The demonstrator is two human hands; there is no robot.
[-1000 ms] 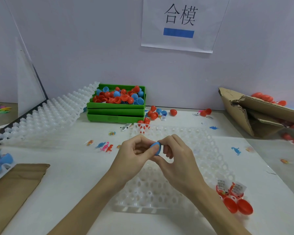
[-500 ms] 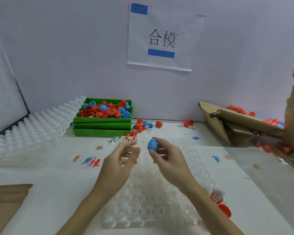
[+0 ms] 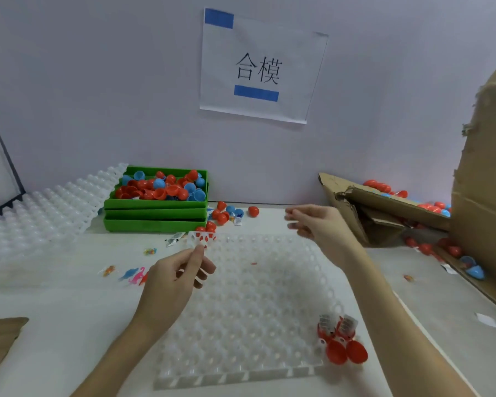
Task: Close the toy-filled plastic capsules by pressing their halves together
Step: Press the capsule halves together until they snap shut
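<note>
My right hand is stretched toward the back right, fingers apart and blurred, holding nothing. My left hand hovers over the left edge of the white cell tray, fingers loosely curled around nothing. Two open red capsules with packaged toys in them sit at the tray's front right corner. A few filled cells show at the tray's far left corner. The blue capsule from before is not in sight.
Stacked green bins of red and blue capsule halves stand at the back left, with loose capsules beside them. Spare white trays lean at the left. Cardboard boxes with closed capsules are at the right. Small toy dinosaurs lie left of my hand.
Both hands were pressing a blue capsule shut, then my right hand held it alone. Now my right hand has swung toward the right and is empty; the capsule is gone from it.
</note>
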